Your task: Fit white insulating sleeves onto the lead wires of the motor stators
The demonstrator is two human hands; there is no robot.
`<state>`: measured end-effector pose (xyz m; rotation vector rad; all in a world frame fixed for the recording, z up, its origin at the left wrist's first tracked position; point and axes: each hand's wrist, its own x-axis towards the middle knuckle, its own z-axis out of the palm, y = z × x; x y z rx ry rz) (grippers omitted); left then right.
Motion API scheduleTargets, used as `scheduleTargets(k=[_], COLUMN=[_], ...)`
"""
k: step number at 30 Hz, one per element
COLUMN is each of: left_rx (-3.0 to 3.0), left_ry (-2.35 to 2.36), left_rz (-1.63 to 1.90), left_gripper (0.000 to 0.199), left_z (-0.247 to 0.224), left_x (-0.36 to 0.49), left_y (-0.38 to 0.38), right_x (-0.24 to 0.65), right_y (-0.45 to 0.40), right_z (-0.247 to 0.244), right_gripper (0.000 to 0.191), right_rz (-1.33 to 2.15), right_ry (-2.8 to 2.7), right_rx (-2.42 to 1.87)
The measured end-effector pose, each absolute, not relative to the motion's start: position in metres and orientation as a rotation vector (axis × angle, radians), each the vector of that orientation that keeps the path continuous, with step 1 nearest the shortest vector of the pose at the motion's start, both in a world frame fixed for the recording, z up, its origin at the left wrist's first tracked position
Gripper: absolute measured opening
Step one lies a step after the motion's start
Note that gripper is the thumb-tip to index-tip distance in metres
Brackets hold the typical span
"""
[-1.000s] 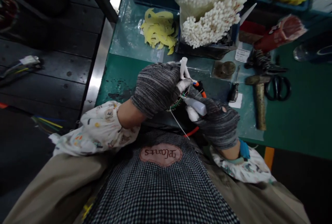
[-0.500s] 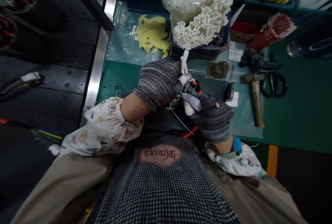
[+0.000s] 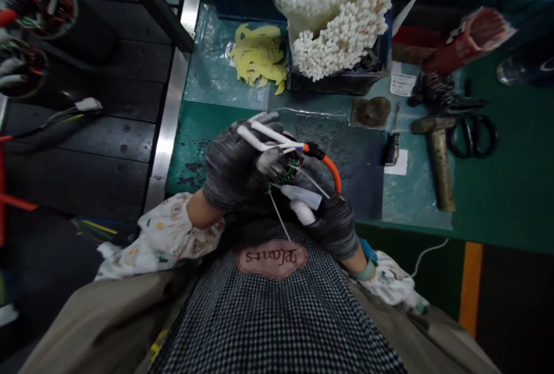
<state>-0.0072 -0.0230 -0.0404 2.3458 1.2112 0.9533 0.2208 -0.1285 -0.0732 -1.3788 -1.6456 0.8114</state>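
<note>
Pinching a wired circuit board (image 3: pixel 292 169), left hand (image 3: pixel 229 169), right hand (image 3: pixel 333 227) together (board mostly hidden)

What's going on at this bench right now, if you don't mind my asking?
A person wearing grey knit gloves is working over a green bench. The left hand holds a small circuit board with an orange cable and white plastic pieces attached. The right hand holds a white bottle beside the board. Farther along the bench lie a bag of white parts, yellow pieces, a hammer and scissors.
</note>
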Motion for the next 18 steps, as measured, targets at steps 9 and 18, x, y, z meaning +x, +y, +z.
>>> scheduleTargets(k=[9,18], left_rx=[2.21,2.169], left_ry=[1.219,0.83], left_rz=[1.154,0.766], left_gripper=[0.044,0.066], left_z=[-0.061,-0.024], left_x=[-0.025,-0.051], left_y=[-0.054,-0.033], right_x=[0.206,0.247], right_y=[-0.125,-0.127], right_z=[-0.078,-0.05], right_gripper=[0.041,0.02], right_rz=[0.714,0.997], right_ry=[-1.68,-1.417], right_rx=[-1.247,-1.319])
